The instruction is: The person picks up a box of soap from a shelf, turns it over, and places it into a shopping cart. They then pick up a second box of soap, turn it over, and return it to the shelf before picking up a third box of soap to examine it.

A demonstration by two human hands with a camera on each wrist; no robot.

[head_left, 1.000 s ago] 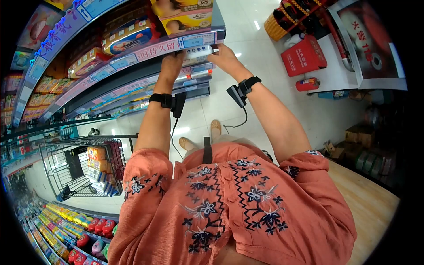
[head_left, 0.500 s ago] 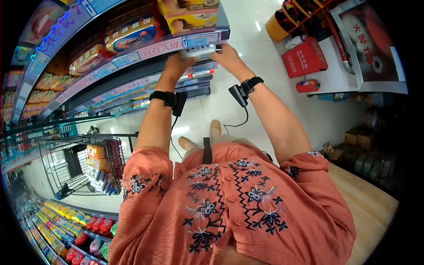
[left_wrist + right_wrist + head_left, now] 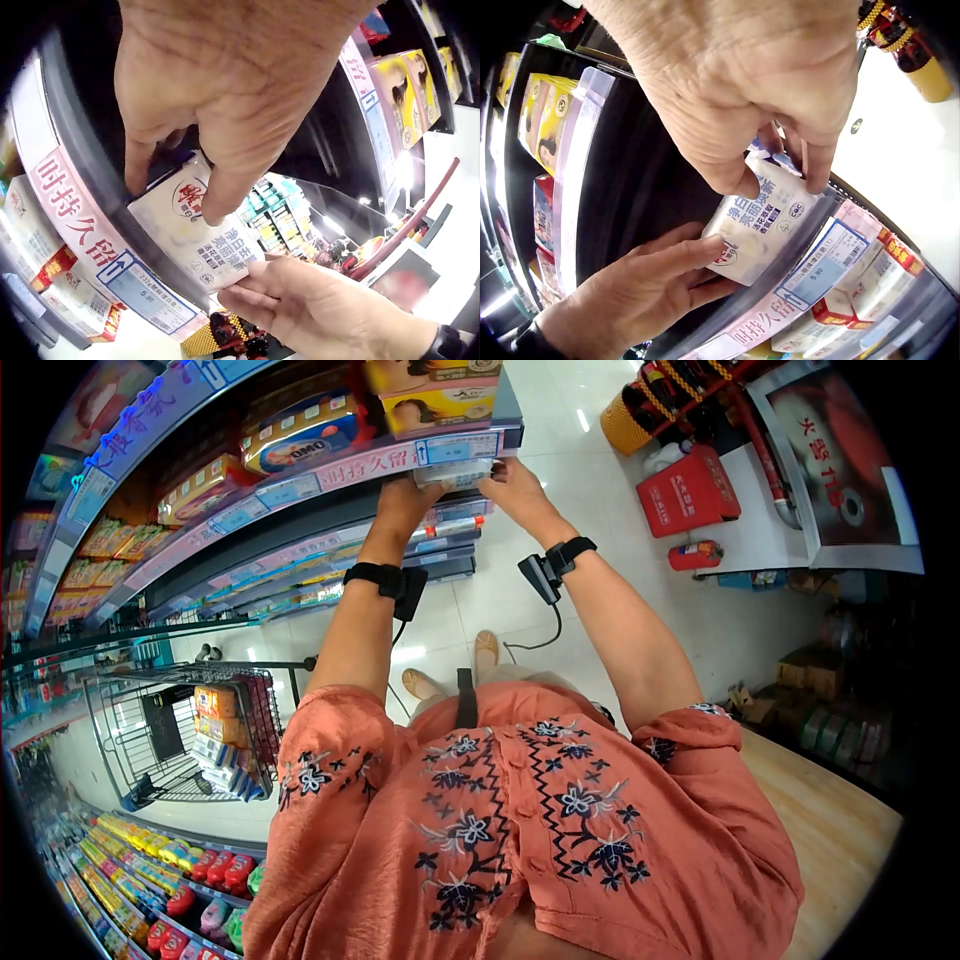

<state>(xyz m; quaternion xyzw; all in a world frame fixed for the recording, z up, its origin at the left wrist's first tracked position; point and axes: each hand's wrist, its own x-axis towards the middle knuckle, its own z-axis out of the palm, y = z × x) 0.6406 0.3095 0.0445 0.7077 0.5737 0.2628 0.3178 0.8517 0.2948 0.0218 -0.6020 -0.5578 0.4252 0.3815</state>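
Observation:
A white soft package [image 3: 452,473] with red and blue print sits at the front lip of a dark shelf [image 3: 330,475], just under the price strip. Both hands hold it. My left hand [image 3: 405,495] pinches its left end between thumb and fingers, shown close in the left wrist view [image 3: 176,199] on the package [image 3: 196,240]. My right hand [image 3: 510,485] pinches the right end, thumb and fingers curled over the package's [image 3: 761,225] top edge [image 3: 776,176]. The back of the package is hidden inside the shelf.
Yellow boxes [image 3: 430,395] stand on the shelf above, with more shelves below. A wire shopping cart [image 3: 190,740] holding goods stands at the left. Red boxes [image 3: 690,485] and a woven basket [image 3: 625,420] sit on the tiled floor to the right.
Both hands have pushed the white package slightly up and inward, so more of it lies behind the price strip. The arms otherwise stay in place.

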